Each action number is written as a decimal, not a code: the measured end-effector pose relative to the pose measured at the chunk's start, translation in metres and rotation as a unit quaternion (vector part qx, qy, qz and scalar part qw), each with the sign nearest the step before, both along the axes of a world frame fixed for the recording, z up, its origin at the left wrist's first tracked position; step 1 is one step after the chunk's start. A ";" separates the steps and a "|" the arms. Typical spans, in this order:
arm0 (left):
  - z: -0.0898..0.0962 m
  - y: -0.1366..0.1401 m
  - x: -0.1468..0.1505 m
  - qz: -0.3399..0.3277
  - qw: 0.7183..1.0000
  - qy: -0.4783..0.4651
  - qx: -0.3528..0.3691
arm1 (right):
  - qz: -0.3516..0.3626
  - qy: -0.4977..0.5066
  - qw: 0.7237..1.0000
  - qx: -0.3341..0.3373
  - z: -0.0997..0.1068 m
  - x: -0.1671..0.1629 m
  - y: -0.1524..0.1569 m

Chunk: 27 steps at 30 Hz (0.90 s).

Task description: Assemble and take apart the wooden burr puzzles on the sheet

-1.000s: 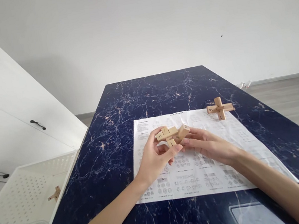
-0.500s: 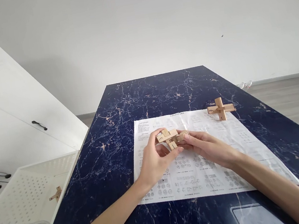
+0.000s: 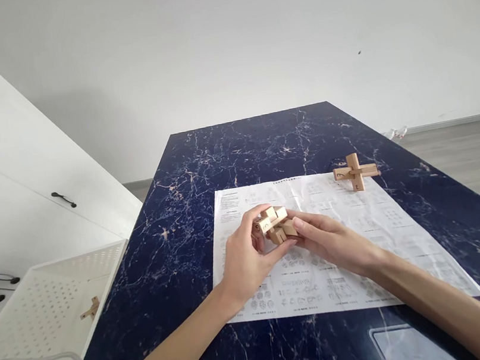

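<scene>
Between my two hands is a pale wooden interlocking puzzle (image 3: pixel 275 220) made of several notched blocks, with numbers marked on some faces. My left hand (image 3: pixel 246 254) is closed around its left side, thumb below and fingers over the top. On its right side, the thumb and fingers of my right hand (image 3: pixel 325 236) pinch the blocks. Under both hands lies a large printed sheet (image 3: pixel 247 287) with rows of small diagrams. Beyond my right hand, a cross-shaped wooden puzzle (image 3: pixel 355 172) with numbered arms rests at the sheet's far right corner.
The sheet lies on a dark blue marble-patterned table (image 3: pixel 240 156). Left of it, a white perforated tray (image 3: pixel 53 292) holds a small wooden cross piece (image 3: pixel 90 309) and a white cable (image 3: pixel 32 359). A white cabinet (image 3: pixel 8 166) stands behind the tray.
The puzzle has been turned and tilted in my hands, and its blocks now sit closer together. My right hand has shifted slightly along with it; both hands still hold on.
</scene>
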<state>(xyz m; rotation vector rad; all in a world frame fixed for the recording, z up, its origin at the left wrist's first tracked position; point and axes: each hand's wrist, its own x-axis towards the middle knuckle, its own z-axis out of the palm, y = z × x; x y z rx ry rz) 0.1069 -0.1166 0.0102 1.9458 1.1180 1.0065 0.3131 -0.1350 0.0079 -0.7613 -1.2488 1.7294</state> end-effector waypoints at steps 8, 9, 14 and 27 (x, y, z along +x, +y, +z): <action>0.000 0.000 0.001 -0.026 0.998 0.017 0.062 | -0.061 -0.067 0.996 0.013 -0.006 0.006 0.002; 0.000 0.000 0.001 -0.025 0.997 0.019 0.067 | -0.064 -0.077 0.995 0.016 -0.006 0.007 0.002; -0.002 0.001 -0.002 -0.027 0.995 0.034 0.086 | -0.092 -0.127 0.986 0.048 0.001 0.005 0.000; -0.008 -0.001 0.000 -0.001 0.994 0.038 0.098 | -0.125 -0.147 0.980 0.043 -0.001 -0.002 -0.003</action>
